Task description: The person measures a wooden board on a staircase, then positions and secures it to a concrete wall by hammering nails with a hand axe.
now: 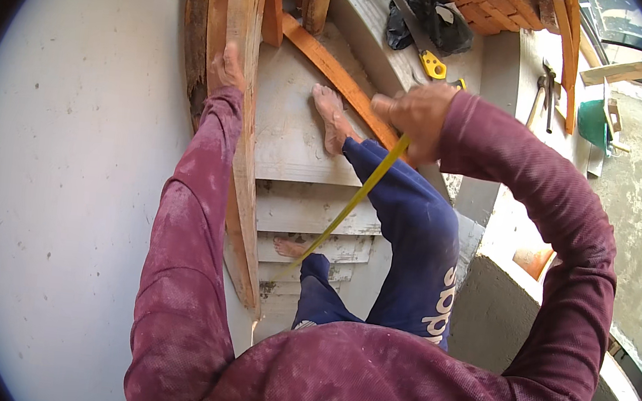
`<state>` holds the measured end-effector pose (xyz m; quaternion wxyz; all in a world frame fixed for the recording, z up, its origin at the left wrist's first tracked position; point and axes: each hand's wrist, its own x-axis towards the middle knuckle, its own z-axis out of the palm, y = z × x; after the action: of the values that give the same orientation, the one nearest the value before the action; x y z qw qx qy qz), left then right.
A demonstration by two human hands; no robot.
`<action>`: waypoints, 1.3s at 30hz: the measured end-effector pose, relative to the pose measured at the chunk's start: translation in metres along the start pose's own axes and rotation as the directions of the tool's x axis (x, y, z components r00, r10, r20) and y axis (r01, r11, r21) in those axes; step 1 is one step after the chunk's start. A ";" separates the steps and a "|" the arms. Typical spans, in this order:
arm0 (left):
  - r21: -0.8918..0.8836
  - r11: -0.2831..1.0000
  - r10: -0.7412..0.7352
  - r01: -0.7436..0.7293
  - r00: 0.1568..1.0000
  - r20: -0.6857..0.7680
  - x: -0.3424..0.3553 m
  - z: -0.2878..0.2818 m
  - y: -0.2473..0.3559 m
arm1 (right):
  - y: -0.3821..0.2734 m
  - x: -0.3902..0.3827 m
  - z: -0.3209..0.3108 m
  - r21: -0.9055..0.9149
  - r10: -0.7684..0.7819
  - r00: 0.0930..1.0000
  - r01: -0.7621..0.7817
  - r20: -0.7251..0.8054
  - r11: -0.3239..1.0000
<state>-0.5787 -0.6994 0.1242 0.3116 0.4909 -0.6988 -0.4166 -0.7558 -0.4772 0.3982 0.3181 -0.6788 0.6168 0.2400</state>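
My left hand (227, 72) is closed around the upper part of a long, pale wooden board (247, 161), which leans near the white wall and narrows toward its lower end. In my right hand (417, 117) is a tape measure, mostly hidden by the fingers. Its yellow blade (361, 193) runs down and left from the hand, past my knee, toward the lower steps. Below the right hand, an orange-brown plank (341, 81) lies slantwise across the stair landing, beside my bare foot (329, 119).
Concrete steps (320, 204) descend between my legs. More timbers (222, 10) stand against the wall (75, 159). A handsaw (431, 63) and a black plastic bag (450, 32) lie on the right-hand ledge, with a hammer (538, 98) farther right. Bricks (497, 11) are stacked behind.
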 end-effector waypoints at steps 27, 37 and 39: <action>-0.089 0.995 -0.050 0.052 0.999 0.019 -0.003 -0.003 0.005 | 0.063 -0.038 -0.049 -0.219 0.072 0.968 -0.126 -0.239 0.968; -0.052 0.997 -0.054 0.054 0.999 0.001 -0.009 -0.003 0.020 | 0.038 -0.041 -0.027 -0.072 -0.084 0.980 0.071 -0.183 0.995; 0.022 0.999 -0.038 0.038 0.999 -0.020 -0.004 -0.008 0.003 | 0.001 -0.021 -0.022 -0.088 -0.083 0.995 0.088 0.061 0.992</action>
<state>-0.5722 -0.6968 0.1302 0.3052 0.5117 -0.6908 -0.4098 -0.7610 -0.4783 0.4282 0.3144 -0.7113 0.5662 0.2734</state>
